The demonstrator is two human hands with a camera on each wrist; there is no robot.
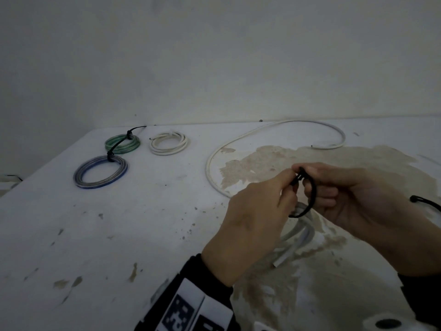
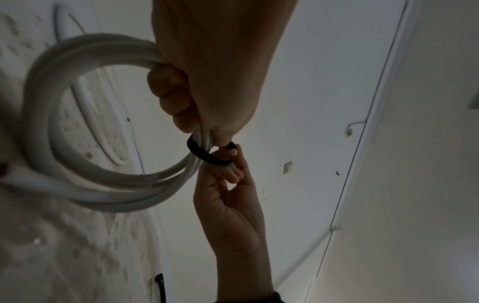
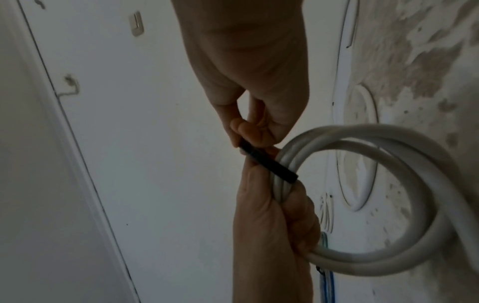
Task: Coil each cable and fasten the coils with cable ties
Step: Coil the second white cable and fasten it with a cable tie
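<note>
A grey-white cable coil [image 1: 296, 237] hangs above the table's front right. My left hand [image 1: 286, 187] grips its turns in curled fingers, as the left wrist view shows: coil [image 2: 77, 114], left hand [image 2: 181, 98]. A black cable tie [image 1: 310, 201] loops around the bundled turns just past my left fingers. My right hand [image 1: 319, 185] pinches the tie's end between thumb and fingers. In the right wrist view the right hand [image 3: 251, 135] holds the tie [image 3: 269, 166] against the coil [image 3: 388, 205], just above the left hand [image 3: 285, 215].
Three tied coils lie at the back left: green [image 1: 122, 144], blue [image 1: 100, 172], white [image 1: 168, 144]. A loose white cable [image 1: 238, 144] curves across the back right of the worn white table [image 1: 143, 223]. Another black tie [image 1: 427, 203] lies at the right edge.
</note>
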